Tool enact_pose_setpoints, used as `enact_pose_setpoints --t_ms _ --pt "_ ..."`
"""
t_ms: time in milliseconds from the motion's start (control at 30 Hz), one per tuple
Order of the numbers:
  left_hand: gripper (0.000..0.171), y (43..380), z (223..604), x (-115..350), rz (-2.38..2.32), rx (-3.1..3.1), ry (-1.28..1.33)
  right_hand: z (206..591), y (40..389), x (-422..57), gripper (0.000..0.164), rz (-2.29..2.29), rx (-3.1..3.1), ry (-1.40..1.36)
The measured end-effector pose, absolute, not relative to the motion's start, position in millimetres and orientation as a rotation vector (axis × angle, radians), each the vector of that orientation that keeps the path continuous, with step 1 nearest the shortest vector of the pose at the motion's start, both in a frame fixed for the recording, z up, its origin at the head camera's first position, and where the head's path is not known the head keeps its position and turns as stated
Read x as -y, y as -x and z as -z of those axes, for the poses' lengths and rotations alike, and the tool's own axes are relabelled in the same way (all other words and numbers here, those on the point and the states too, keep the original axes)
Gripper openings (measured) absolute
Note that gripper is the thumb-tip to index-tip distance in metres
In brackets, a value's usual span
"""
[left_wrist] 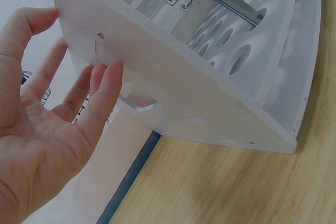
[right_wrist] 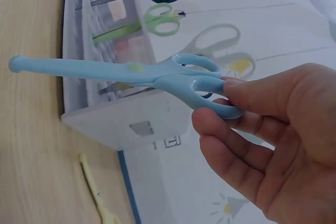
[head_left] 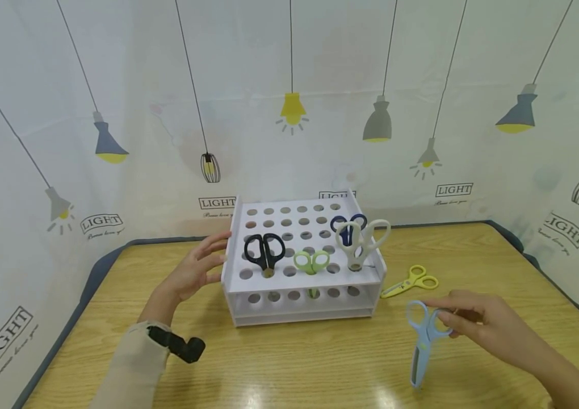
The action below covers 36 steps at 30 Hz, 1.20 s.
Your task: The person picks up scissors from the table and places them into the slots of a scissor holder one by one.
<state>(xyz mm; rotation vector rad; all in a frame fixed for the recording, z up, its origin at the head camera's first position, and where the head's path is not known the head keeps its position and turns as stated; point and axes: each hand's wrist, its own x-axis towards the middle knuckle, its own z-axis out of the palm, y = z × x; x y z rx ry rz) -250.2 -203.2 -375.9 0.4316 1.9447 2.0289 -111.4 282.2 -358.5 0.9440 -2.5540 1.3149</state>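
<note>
Lt-blue plastic scissors (head_left: 424, 338): loop pinched in R hand (head_left: 486, 319).
L hand (head_left: 192, 272): fingers spread, touching white perforated rack (head_left: 310, 316).
Wood-grain table (head_left: 289, 363): yellow scissors (head_left: 410, 282).

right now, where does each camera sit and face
Head: head-worn, facing forward and down at the rack; left hand and right hand show.
Left wrist: on that wrist, facing the rack's side; left hand shows.
Right wrist: on that wrist, facing blue scissors; right hand shows.
Head and right wrist share yellow scissors.
</note>
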Motion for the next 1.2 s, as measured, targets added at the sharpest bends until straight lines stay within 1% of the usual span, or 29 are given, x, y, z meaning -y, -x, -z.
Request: enact_pose_setpoints --t_ms 200,533,900,1200 --pt "0.060 250.9 376.4 203.9 -2.023 -1.954 -0.419 341.4 120.8 -269.0 0.036 -1.275 2.527 -0.975" --pt "0.061 253.6 377.8 205.5 -2.021 -1.955 -0.413 299.4 137.7 -249.2 0.032 -1.178 2.539 -1.047" --pt "0.060 251.9 378.0 203.9 -2.019 -1.956 -0.407 253.6 167.5 -232.6 0.031 -1.115 2.486 -1.224" --pt "0.059 251.4 376.6 202.7 -2.018 -1.961 -0.412 220.4 190.6 -213.6 0.028 -1.022 2.506 -1.242"
